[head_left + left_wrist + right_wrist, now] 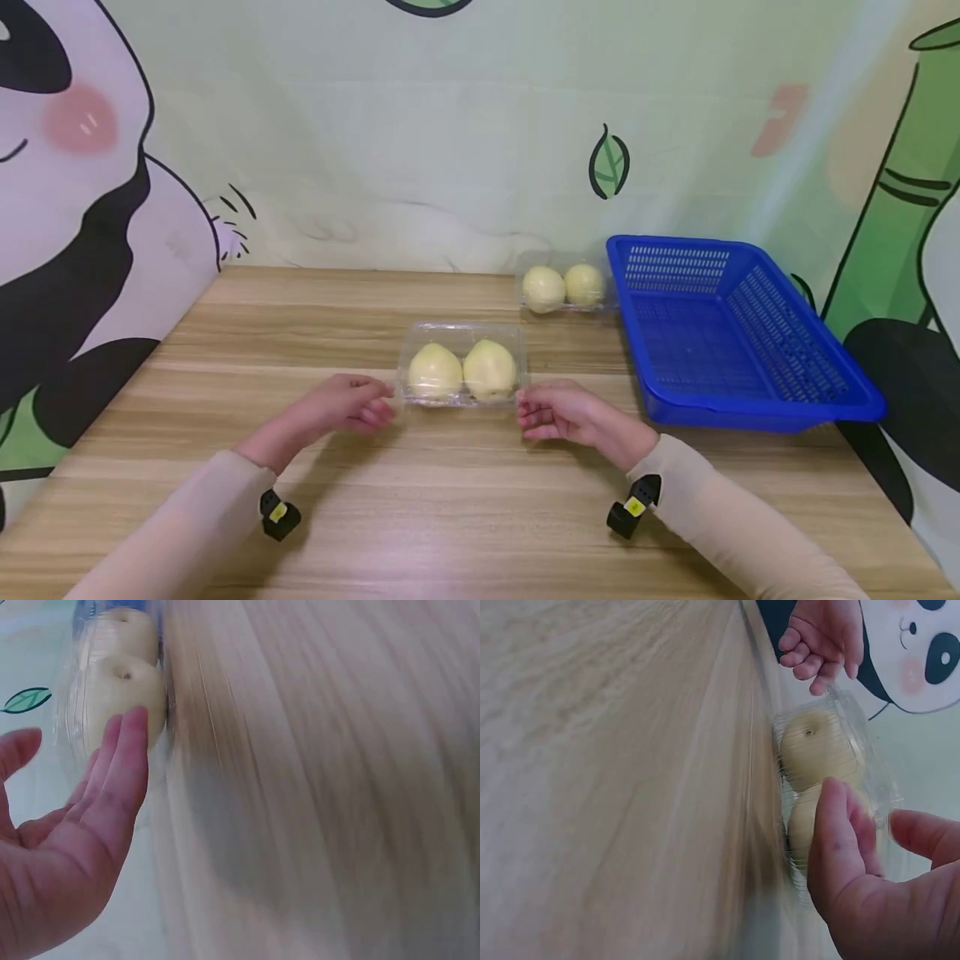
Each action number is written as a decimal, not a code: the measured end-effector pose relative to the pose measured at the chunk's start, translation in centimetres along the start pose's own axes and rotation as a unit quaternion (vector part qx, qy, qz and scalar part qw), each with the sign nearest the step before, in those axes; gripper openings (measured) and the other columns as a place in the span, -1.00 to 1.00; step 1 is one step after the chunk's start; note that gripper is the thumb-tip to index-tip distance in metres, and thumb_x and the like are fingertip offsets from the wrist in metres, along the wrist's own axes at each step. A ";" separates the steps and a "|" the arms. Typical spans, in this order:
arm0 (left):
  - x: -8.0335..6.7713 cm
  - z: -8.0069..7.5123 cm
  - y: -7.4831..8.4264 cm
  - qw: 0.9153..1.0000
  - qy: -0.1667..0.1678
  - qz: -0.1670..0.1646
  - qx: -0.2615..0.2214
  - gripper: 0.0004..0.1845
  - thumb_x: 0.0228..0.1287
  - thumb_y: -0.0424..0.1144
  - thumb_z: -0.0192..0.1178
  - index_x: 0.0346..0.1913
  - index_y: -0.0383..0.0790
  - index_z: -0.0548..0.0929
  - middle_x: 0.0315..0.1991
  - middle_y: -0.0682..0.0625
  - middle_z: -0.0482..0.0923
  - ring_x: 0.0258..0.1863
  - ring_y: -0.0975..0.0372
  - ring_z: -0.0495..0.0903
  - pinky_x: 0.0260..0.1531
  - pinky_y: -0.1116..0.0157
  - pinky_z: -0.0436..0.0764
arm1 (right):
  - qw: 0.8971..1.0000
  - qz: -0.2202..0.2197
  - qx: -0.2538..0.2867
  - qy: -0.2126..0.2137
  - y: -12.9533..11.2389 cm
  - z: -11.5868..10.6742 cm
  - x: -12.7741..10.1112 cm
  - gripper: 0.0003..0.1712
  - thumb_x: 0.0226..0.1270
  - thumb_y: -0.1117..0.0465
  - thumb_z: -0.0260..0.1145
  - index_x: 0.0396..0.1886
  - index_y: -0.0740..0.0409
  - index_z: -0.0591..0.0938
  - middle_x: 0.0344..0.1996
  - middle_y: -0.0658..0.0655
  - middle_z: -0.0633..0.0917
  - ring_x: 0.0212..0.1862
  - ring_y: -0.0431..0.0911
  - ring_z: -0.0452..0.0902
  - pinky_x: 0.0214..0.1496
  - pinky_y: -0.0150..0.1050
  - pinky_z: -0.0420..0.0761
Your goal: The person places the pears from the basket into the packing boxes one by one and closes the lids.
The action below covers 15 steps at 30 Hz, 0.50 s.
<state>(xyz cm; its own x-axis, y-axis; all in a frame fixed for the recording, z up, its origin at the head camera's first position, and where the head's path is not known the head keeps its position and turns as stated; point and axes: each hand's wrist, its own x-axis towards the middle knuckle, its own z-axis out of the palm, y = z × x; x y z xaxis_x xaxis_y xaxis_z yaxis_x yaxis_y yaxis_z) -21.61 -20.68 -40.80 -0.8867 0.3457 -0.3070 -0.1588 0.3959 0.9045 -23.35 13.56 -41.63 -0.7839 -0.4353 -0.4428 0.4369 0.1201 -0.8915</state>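
Both hands sit on the near side of a clear clamshell box [461,367] holding two pale pears. Left hand [352,404] is at the box's left end, fingers loosely curled in the head view, straighter in the left wrist view, where a fingertip looks to reach the plastic; it grips nothing. Right hand [558,412] is at the box's right end, fingers relaxed and slightly bent, thumb apart, close against the plastic; whether it touches, I cannot tell. Lying flat on the wooden worktop [450,517], the box runs its long axis left to right, pears side by side. Farther back and right of this box stands a second clear pear box [564,283], touching a blue basket [817,400].
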 end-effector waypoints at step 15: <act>0.5 2.4 -0.6 0.926 -0.058 -0.055 -0.369 -0.78 0.62 -0.32 -0.07 -0.13 -0.18 0.62 -0.22 0.02 0.77 -0.17 0.32 0.78 -0.01 0.48 0.75 | 0.987 -0.031 -0.153 -0.040 0.2 -2.7 -4.3 -0.65 0.64 0.17 -0.02 0.02 0.41 0.50 -0.33 -0.05 0.64 -0.26 -0.27 0.62 -0.12 -0.34 0.75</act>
<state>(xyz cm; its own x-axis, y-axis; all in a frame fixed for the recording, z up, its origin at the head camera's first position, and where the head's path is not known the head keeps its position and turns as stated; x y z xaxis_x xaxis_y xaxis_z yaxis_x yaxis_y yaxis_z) -20.90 -18.70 -42.17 -0.8022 0.4431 -0.4002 -0.5366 -0.2414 0.8085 -21.05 17.89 -40.20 -0.7624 -0.5173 -0.3887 0.2267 0.3492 -0.9092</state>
